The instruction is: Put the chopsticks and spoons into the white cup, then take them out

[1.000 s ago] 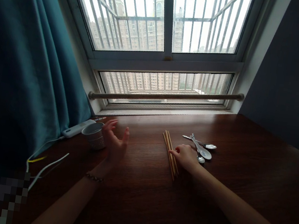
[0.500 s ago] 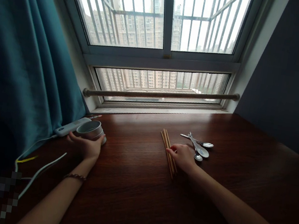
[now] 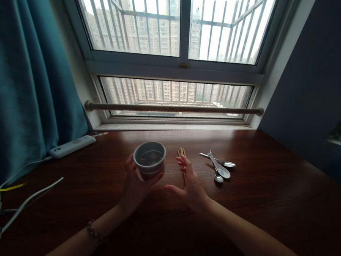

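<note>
You are bringing the grey cup (image 3: 151, 170) from beside the power strip (image 3: 72, 146) to nine o'clock of the chopsticks (image 3: 181, 152), fingers of your left hand (image 3: 136, 188) curling round its wall. Your right hand (image 3: 192, 191) is now spreading wide by the chopsticks, fingers gripping nothing; spoons (image 3: 223, 172) are lying at three o'clock. This is putting cup near chopsticks.

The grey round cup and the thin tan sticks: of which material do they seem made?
Grey round cup: perhaps plastic or metal; its smooth rim shines softly. Thin tan sticks: probably wood or bamboo, matte, judging by their warm, dull colour.
</note>
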The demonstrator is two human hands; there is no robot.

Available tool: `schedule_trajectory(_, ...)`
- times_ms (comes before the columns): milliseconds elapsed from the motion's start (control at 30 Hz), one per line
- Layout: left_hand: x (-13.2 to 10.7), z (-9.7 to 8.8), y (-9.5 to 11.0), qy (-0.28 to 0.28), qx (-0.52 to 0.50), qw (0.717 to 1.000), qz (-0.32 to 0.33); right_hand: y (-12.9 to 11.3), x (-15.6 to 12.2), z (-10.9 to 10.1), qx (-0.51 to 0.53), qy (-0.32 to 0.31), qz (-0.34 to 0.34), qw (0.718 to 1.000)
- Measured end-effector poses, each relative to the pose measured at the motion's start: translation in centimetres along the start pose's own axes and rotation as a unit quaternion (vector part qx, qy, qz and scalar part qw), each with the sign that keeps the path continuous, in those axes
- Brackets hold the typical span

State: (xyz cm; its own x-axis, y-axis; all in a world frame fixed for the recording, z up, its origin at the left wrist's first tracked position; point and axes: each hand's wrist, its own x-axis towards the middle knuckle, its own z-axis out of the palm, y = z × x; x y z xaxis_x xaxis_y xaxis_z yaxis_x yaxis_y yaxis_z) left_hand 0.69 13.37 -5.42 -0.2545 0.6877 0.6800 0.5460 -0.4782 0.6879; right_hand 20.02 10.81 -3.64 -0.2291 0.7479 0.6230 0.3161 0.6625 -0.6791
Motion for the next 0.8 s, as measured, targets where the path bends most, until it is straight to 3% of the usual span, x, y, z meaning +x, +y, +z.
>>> schedule_trajectory(167,-3.9,0.5,1.9,-0.085,0.000,0.996,0.039,-1.4,-0.9,0.9,0.102,0.017,0.049,0.993)
schedule_trajectory(333,-3.8,0.2,1.7,-0.161,-0.027,0.985,0.053,-1.1,0.9,-0.9,0.126,0.082,0.084,0.985)
schedule_trajectory(433,-4.0,1.3,2.3,-0.222,-0.135,0.965,-0.005,0.1,2.4,-2.1,0.178,0.114,0.113,0.971)
schedule_trajectory(533,-4.6,2.9,3.6,-0.243,-0.227,0.940,-0.071,1.6,2.7,-2.0,0.223,0.079,0.131,0.963)
schedule_trajectory(633,-4.9,3.7,4.5,-0.238,-0.249,0.934,-0.092,2.4,2.1,-1.6,0.238,0.046,0.137,0.961)
schedule_trajectory(800,-3.4,3.2,5.4,-0.221,-0.243,0.940,-0.088,0.9,2.0,-2.9,0.245,-0.042,0.074,0.966)
